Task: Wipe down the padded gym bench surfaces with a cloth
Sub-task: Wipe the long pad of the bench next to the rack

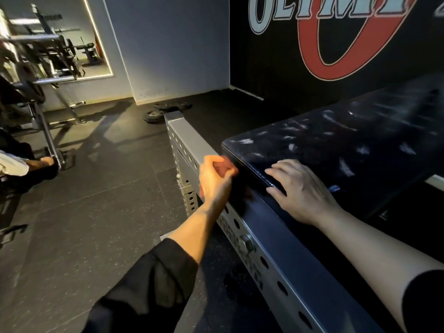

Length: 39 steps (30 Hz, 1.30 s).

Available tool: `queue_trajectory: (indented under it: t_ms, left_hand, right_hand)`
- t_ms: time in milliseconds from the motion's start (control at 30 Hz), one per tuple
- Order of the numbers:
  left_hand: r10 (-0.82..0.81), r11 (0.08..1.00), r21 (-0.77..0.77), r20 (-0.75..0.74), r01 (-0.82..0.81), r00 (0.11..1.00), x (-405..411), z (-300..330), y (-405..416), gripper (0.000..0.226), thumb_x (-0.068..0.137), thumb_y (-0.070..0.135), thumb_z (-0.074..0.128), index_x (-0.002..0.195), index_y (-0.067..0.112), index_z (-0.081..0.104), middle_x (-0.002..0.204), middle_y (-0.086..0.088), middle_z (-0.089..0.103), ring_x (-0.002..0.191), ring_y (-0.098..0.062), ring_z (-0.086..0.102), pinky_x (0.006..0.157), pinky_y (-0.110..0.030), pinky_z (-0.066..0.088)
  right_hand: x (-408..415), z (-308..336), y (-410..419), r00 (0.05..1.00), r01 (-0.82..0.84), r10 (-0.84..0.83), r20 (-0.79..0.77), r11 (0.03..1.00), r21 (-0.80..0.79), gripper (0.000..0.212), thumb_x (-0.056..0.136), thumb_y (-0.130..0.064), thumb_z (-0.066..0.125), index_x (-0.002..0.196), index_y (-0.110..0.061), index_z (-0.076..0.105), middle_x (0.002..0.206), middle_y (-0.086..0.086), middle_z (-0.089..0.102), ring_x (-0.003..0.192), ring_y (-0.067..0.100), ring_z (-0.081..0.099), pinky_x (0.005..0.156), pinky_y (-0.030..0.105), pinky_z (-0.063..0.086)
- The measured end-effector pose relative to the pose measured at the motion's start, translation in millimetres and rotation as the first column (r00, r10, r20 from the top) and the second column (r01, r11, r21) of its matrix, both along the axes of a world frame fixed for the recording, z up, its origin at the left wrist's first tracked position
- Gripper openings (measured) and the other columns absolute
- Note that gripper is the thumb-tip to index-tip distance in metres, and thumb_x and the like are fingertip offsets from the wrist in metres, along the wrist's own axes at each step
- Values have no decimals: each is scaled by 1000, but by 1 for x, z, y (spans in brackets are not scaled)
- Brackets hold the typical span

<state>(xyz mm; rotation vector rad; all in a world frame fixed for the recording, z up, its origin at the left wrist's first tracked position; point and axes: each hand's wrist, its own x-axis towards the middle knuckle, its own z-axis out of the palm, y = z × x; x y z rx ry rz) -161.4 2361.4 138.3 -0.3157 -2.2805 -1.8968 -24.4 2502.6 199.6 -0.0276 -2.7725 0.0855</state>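
Streaked black bench pad [336, 150]; reddish cloth [224, 167] at its corner.

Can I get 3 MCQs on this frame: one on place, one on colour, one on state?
1. Where does the right hand rest?
A. on the near end of the bench pad
B. on the floor
C. on the wall

2. What colour is the cloth bunched in the left hand?
A. white
B. reddish-orange
C. blue

3. How is the left hand?
A. flat and open
B. closed around the cloth at the pad's corner
C. out of view

Answers:
1 A, the palm lies flat on the pad's edge.
2 B, reddish fabric shows between the fingers.
3 B, the fingers are curled over the cloth beside the grey perforated frame.
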Motion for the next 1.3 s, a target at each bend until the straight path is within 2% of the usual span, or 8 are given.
queue_trajectory:
  t_ms: [200,300,567,667,767,933,1100,1300]
  left_hand:
    - [-150,988,82,255,133,955,-37,22,21,22,101,20,37,119,17,49,93,-9,58,70,-15,57,60,-30,56]
    - [-123,992,27,225,120,966,-34,17,19,32,98,15,41,128,17,51,105,-5,63,86,-16,62,79,-34,58]
    - [-128,991,-18,131,131,983,47,5,17,28,85,10,62,98,34,57,99,8,62,101,-17,60,96,-39,48]
    - [-263,964,85,146,253,954,83,5,4,34,83,-4,62,93,29,64,95,6,67,96,-13,65,88,-31,53]
    - [-92,981,183,152,63,984,87,19,-2,31,76,-12,61,92,15,65,85,2,68,83,-13,65,71,-20,54]
    - [-12,995,103,201,-9,980,102,18,30,35,76,-1,57,83,33,62,80,-3,67,78,-31,67,73,-51,57]
    - [-23,990,144,92,10,995,167,14,42,31,80,1,56,92,29,61,93,1,67,74,3,63,69,-21,54]
    - [-147,988,37,-17,148,989,197,-2,34,30,73,10,64,99,22,59,101,-6,65,95,-20,63,87,-39,53]
  right_hand:
    - [-1,-2,3,1000,5,-5,-25,1000,2,45,90,-32,60,131,-14,55,132,3,54,130,18,41,109,33,30]
    - [-3,-6,6,998,-1,1,-58,1000,9,46,87,-31,65,128,-12,57,128,5,57,127,21,44,107,35,32]
    - [8,3,2,964,46,-35,-264,998,38,49,83,-40,58,115,-4,63,108,14,67,109,33,58,98,44,44]
    - [31,9,10,931,73,-77,-357,997,-26,42,86,-32,48,110,-3,65,104,13,67,105,33,59,95,40,45]
    - [64,5,33,917,105,-106,-385,994,-25,30,80,-19,59,105,-5,68,105,11,67,106,31,58,94,38,42]
    - [111,-12,50,939,113,-138,-315,989,-97,23,72,-17,79,94,-11,74,103,6,69,100,30,60,89,39,45]
    - [125,-33,52,924,67,-126,-360,983,-171,21,79,-24,70,97,-14,76,99,6,69,91,30,62,83,42,50]
    - [127,-36,53,929,36,-109,-355,978,-206,23,81,-24,67,101,-15,75,102,6,68,92,30,61,83,43,51]
